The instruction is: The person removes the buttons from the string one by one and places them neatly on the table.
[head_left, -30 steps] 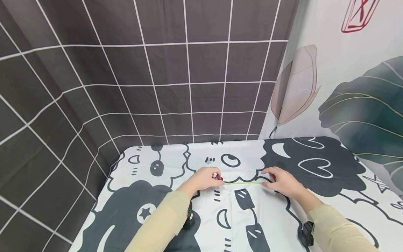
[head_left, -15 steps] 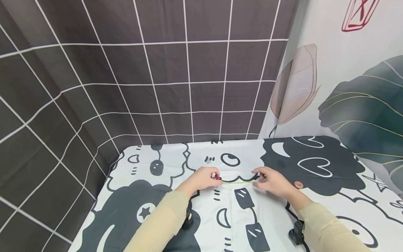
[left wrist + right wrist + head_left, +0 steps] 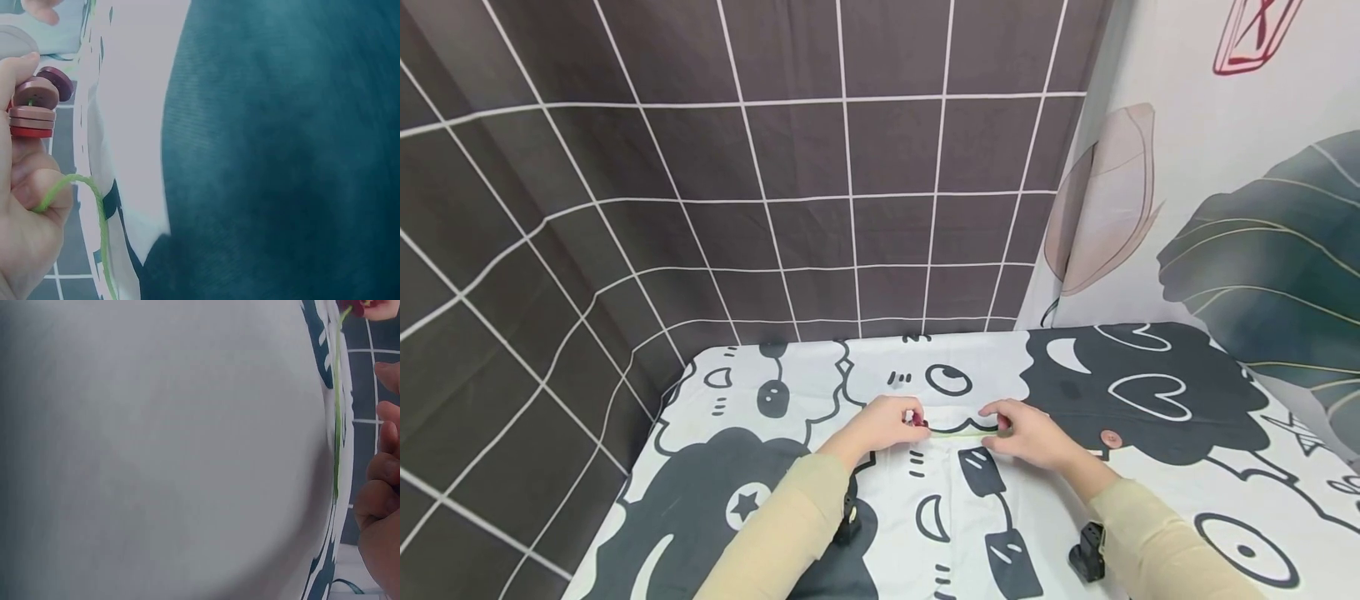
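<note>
My left hand [image 3: 886,423] grips a small stack of round buttons [image 3: 34,112] in pink, red and purple tones. A green cord [image 3: 103,225] passes through its curled lower fingers and hangs out below them. In the right wrist view, the green cord [image 3: 338,419] stretches from the held buttons along the cloth. Beside the cord's far part is my right hand [image 3: 1030,433], its thumb and index fingertips apart and nothing seen between them. One loose brownish-pink button [image 3: 1111,439] lies on the cloth, to the right of my right hand.
A black-and-white cartoon-print cloth [image 3: 1060,533] covers the table. Behind it hangs a dark curtain [image 3: 805,233] with a white grid. A white leaf-print curtain [image 3: 1225,167] borders the right side. Dark wrist cameras [image 3: 1087,552] sit under both forearms.
My right hand has moved left along the cord towards my left hand, uncovering the loose button on the cloth. The left hand stays nearly still with the buttons.
</note>
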`<state>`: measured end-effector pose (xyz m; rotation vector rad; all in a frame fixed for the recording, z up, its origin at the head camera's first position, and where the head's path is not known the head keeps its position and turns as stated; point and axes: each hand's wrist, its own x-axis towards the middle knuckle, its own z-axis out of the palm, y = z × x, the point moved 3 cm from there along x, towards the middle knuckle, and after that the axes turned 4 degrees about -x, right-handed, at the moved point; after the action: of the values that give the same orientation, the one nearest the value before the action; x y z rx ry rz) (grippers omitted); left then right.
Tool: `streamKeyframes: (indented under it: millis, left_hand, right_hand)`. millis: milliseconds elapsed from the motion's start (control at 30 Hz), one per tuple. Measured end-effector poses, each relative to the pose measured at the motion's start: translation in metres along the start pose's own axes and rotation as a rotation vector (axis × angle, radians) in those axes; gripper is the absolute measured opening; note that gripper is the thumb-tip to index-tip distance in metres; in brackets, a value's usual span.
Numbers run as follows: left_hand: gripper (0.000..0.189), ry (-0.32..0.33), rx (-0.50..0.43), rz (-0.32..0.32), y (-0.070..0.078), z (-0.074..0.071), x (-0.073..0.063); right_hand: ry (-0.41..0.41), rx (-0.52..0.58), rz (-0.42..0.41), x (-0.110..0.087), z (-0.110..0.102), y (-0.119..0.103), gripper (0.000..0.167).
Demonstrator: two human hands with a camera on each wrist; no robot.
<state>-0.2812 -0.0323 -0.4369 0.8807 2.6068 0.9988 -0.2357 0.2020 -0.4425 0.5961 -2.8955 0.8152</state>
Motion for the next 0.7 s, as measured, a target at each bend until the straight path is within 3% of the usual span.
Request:
streamKeyframes:
  millis: [700]
  left_hand:
    - [0.012, 0.018, -0.005, 0.010, -0.002, 0.001, 0.001]
  right_hand:
    - [-0.045, 0.038, -0.005, 0.010, 0.014, -0.019, 0.037]
